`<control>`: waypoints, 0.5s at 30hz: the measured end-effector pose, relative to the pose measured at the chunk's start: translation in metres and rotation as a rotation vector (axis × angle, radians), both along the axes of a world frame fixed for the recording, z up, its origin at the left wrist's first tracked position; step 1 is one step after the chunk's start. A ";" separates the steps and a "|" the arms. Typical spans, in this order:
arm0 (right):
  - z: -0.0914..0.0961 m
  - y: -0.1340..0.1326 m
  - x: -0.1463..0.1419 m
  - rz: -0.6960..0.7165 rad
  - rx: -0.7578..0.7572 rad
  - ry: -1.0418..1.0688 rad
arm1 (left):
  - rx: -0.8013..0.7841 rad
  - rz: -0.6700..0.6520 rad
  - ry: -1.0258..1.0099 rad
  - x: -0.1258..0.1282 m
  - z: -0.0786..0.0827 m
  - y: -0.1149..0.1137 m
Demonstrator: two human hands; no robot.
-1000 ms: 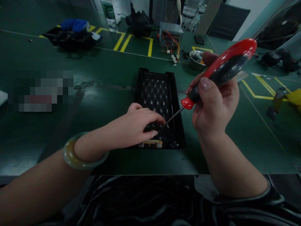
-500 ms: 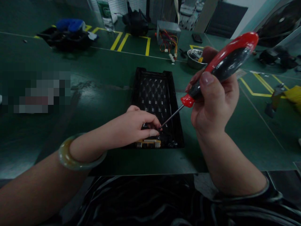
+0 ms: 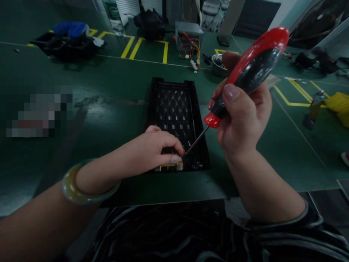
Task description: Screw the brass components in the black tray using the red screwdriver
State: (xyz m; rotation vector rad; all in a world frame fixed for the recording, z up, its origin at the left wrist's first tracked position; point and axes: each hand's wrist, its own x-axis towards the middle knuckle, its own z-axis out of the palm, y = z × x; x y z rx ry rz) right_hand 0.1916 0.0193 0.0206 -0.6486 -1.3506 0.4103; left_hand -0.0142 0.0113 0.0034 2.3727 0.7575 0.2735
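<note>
My right hand (image 3: 242,112) is wrapped round the red and black handle of a screwdriver (image 3: 252,67). Its thin metal shaft slants down to the left, and the tip ends beside the fingertips of my left hand (image 3: 160,149). Those fingers are pinched low over the near end of a black plastic panel (image 3: 152,109) with a patterned mesh inside. What they hold, if anything, is hidden. Under my left thumb sits a small orange-yellow circuit board (image 3: 171,166) with metal ports, at the panel's near edge.
Behind the panel stand a metal power supply (image 3: 188,32) with loose coloured cables and a metal bowl (image 3: 218,67). A black tray (image 3: 62,47) bearing a blue item is far left, near a bottle (image 3: 113,18). A yellow item (image 3: 339,105) lies at right.
The whole view has shifted slightly, so things sit further left. My left fingers have come down closer to the circuit board. The screwdriver tip stays beside them.
</note>
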 end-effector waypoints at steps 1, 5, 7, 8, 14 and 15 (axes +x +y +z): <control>0.001 -0.001 -0.001 0.001 -0.007 0.007 | 0.001 0.000 0.000 0.000 0.000 0.000; 0.003 -0.003 -0.002 -0.030 0.000 0.026 | 0.001 0.002 0.006 0.000 -0.001 0.000; 0.002 -0.002 -0.001 -0.050 0.023 0.030 | 0.001 0.006 0.005 0.000 -0.002 -0.001; 0.001 -0.001 -0.001 -0.057 0.023 0.024 | 0.001 0.008 0.002 0.000 -0.002 -0.001; -0.003 0.004 -0.001 0.026 0.127 -0.028 | 0.024 0.055 0.006 0.003 0.000 -0.003; -0.003 0.004 -0.001 0.032 0.137 -0.033 | 0.029 0.065 0.005 0.003 0.000 -0.003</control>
